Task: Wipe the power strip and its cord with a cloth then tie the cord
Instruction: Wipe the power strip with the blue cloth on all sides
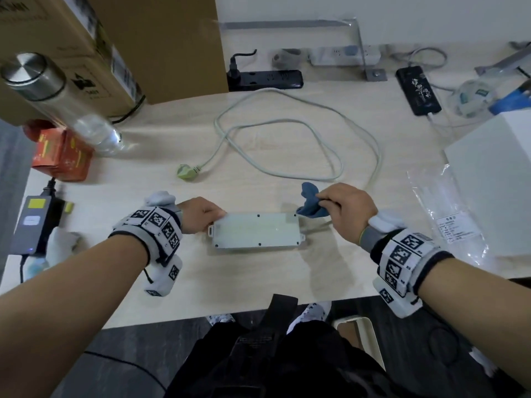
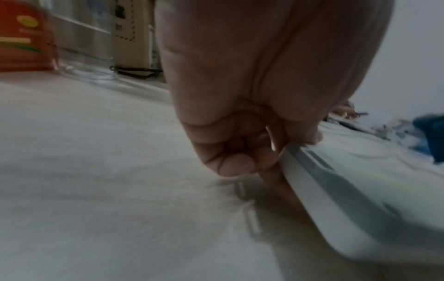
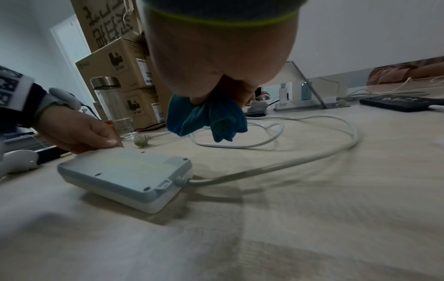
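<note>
Down on the tabletop (image 1: pixel 258 277) the power strip (image 1: pixel 255 231) lies back-up, left hand (image 1: pixel 198 215) pinching its end, right hand (image 1: pixel 349 206) clutching the bunched cloth (image 1: pixel 311 203) just beside it — wiping underway, next the loose cord (image 1: pixel 301 130).

The right hand (image 3: pixel 216 62) bunches a blue cloth (image 3: pixel 206 118) above the table — the power strip (image 3: pixel 125 175) lies back-up.

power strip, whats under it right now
The power strip lies back-up, its screw holes showing. Under its raised left end are the left hand fingertips; beneath that is the table. Its socket face points down and is hidden.
</note>
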`<state>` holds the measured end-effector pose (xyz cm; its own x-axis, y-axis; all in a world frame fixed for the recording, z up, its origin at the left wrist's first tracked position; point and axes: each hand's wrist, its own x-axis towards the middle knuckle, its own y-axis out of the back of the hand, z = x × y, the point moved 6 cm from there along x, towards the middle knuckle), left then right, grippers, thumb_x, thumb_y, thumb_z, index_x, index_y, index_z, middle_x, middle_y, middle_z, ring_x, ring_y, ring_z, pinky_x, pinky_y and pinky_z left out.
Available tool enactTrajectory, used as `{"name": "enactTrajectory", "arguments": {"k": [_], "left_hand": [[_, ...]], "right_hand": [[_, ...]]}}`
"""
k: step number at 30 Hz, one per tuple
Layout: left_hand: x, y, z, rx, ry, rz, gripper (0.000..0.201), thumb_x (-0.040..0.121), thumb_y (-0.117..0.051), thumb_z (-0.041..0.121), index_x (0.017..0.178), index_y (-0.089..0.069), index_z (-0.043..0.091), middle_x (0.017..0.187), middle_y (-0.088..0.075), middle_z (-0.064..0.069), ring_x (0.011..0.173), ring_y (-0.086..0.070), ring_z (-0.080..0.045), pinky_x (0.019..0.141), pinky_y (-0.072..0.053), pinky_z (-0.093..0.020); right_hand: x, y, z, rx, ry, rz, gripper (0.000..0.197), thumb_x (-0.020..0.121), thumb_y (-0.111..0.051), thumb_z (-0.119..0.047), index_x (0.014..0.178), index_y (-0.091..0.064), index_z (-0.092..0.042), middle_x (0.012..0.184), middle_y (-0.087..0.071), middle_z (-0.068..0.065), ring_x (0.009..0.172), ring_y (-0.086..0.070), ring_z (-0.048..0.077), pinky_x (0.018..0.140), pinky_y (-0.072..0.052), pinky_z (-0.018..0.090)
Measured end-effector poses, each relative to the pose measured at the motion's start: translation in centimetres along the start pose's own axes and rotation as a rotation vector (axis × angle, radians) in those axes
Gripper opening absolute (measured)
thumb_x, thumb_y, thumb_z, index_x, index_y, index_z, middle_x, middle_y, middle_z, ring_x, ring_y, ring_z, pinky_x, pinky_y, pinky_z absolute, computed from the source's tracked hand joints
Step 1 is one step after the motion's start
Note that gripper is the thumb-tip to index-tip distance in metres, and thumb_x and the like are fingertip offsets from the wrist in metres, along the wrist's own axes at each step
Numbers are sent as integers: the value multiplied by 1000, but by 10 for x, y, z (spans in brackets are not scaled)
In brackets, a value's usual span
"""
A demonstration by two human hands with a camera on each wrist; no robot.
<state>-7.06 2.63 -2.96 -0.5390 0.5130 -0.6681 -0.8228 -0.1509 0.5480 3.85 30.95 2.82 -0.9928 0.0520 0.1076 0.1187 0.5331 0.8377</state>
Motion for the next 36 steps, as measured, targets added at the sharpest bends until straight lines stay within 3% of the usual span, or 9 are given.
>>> {"name": "enactTrajectory", "arguments": {"k": [6,9,14,18,23,28,31,34,36], "left_hand": [[1,4,-5,196,39,196,39,94,-48,44,81,-69,14,75,-68,-2,68,-60,-21,63,-46,-29],[-8,-1,-8,178,9,287,41,85,-59,54,114,-67,25,113,-64,5,99,-61,-21,84,-47,-32],[-28,-26,-8,370,-154,250,108,55,-68,75,142,-35,22,140,-40,2,120,-45,-24,98,-40,-40],[-28,-38,-16,454,-201,289,91,68,-72,59,140,-35,18,137,-43,-3,118,-45,-25,95,-40,-38],[-22,-42,-11,325,-267,375,78,62,-75,50,127,-51,15,119,-55,-4,102,-54,-27,82,-47,-38],[-10,-40,1,369,-248,269,90,61,-76,61,135,-45,19,130,-49,1,114,-46,-22,93,-37,-36],[-10,-37,2,391,-226,244,93,63,-73,64,140,-40,22,135,-45,4,118,-42,-20,96,-33,-33],[-10,-41,2,410,-206,236,92,69,-65,67,144,-35,22,140,-41,3,120,-42,-21,98,-33,-35],[-11,-42,3,411,-207,264,86,69,-62,70,138,-44,22,133,-47,2,113,-48,-23,91,-36,-37]], "right_hand": [[1,-19,-14,28,47,-25,19,83,-58,-5,95,-73,-3,88,-70,11,83,-65,31,77,-46,30],[0,-29,-28,30,114,-55,20,83,-57,-6,95,-73,-5,90,-70,10,82,-64,32,77,-45,29],[-15,-51,-50,-190,457,-210,23,74,-70,-7,97,-71,-4,107,-65,16,86,-61,37,70,-52,40],[-30,-65,-33,-248,516,-357,45,66,-79,-5,109,-68,-4,99,-67,14,80,-63,35,69,-53,40],[-24,-65,-22,-227,484,-396,31,83,-64,-20,110,-69,-6,92,-66,13,74,-61,34,66,-52,39],[-15,-74,-23,-204,384,-363,17,74,-65,-8,89,-72,-3,81,-65,14,67,-63,34,57,-55,38],[-8,-92,-41,-127,358,-387,20,82,-49,-11,83,-68,-3,81,-62,13,69,-61,33,56,-53,38],[-1,-112,-68,-79,297,-411,6,74,-63,1,78,-63,-4,79,-59,13,65,-55,31,55,-49,36],[4,-126,-89,-61,268,-411,19,65,-73,4,76,-60,-4,77,-58,14,63,-54,31,55,-48,34]]}}
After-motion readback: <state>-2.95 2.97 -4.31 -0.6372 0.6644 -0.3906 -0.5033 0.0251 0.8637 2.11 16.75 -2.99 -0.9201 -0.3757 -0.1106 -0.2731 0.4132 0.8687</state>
